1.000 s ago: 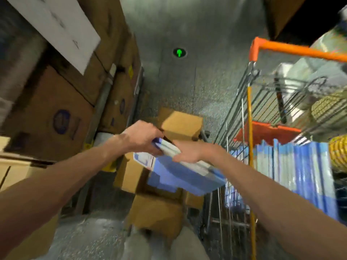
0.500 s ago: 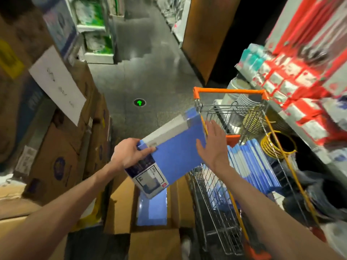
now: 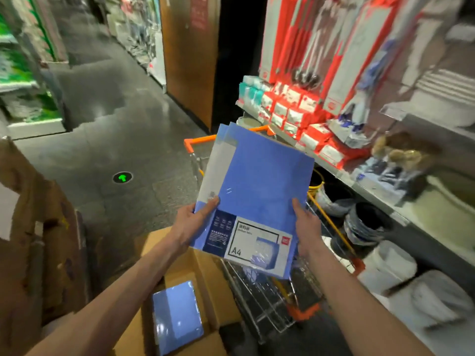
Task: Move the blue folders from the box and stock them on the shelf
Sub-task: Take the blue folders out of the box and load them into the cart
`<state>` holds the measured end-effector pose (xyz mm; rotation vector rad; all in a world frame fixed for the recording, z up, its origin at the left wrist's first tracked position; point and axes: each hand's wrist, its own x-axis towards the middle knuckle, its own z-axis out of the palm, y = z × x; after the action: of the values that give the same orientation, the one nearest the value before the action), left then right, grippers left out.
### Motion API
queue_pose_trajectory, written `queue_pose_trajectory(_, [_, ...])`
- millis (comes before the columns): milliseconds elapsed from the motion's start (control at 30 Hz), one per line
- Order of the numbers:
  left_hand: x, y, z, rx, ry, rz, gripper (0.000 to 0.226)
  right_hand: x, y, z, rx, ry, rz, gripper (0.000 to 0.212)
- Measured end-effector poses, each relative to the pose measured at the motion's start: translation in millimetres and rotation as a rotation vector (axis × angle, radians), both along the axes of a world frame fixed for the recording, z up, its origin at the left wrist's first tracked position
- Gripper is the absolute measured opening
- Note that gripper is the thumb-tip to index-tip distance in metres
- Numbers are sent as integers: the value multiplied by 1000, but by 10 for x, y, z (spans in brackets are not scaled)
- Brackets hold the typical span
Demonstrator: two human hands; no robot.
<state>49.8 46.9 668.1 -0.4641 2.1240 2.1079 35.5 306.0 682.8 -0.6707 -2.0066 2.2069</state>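
I hold a small stack of blue folders (image 3: pixel 259 181) upright in front of me, with an A4 label at the lower edge. My left hand (image 3: pixel 191 224) grips the stack's lower left edge, thumb on the front. My right hand (image 3: pixel 305 227) grips the lower right edge. Below, an open cardboard box (image 3: pixel 205 268) sits on the floor with more blue folders (image 3: pixel 176 314) lying flat inside. The shelf (image 3: pixel 380 194) runs along the right, behind the held stack.
A wire shopping cart (image 3: pixel 259 299) with an orange handle stands between me and the shelf. Red and white packs (image 3: pixel 295 114) fill the shelf's upper level, dark buckets (image 3: pixel 365 224) sit below. Stacked cardboard boxes (image 3: pixel 38 240) stand at the left. The aisle floor stretches ahead.
I have lifted the folders out of the box and raised them upright toward the shelf. My view has swung up and right. My right hand moved from the stack's top to its lower right edge.
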Motion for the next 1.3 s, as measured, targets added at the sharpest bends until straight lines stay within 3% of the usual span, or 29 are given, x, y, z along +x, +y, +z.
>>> queue_pose_trajectory(133, [-74,653,-12,34,-87,-170,52,152,639,45,13,91,-217,32])
queue_pose_trajectory(200, [-98,970,27,-42,-120,-233,52,245,943,62,25,90,-275,34])
queue_pose_trajectory(333, [-197,1580,137,-84,-107,-269,44,369,1559,56,-20,66,-277,31])
queue_pose_trajectory(400, [-289,1927,128,-40,-113,-271,60,387,1889,44,-15,27,-257,31])
queue_pose_trajectory(467, [-357,2221,96,-21,-145,-230,74,363,2118,0,0,-7,-237,31])
queue_pose_trajectory(633, [-443,2742,-93,-102,-151,-42,55,137,2509,-150,135,-58,-167,41])
queue_pose_trajectory(767, [-574,2635,-199,-170,-146,119,48,-161,2496,-171,218,-147,54,45])
queue_pose_trajectory(833, [-690,2537,-226,-137,-178,226,55,-355,2455,-174,276,-166,173,42])
queue_pose_trajectory(967, [-1023,2447,-300,-114,-172,381,50,-743,2461,-305,415,-192,223,36])
queue_pose_trajectory(1100, [-1505,2413,-502,-158,-200,425,63,-1080,2497,-509,472,-259,232,40])
queue_pose_trajectory(1300, [-2410,2481,-983,-229,-280,362,62,-1597,2525,-705,538,-342,211,34])
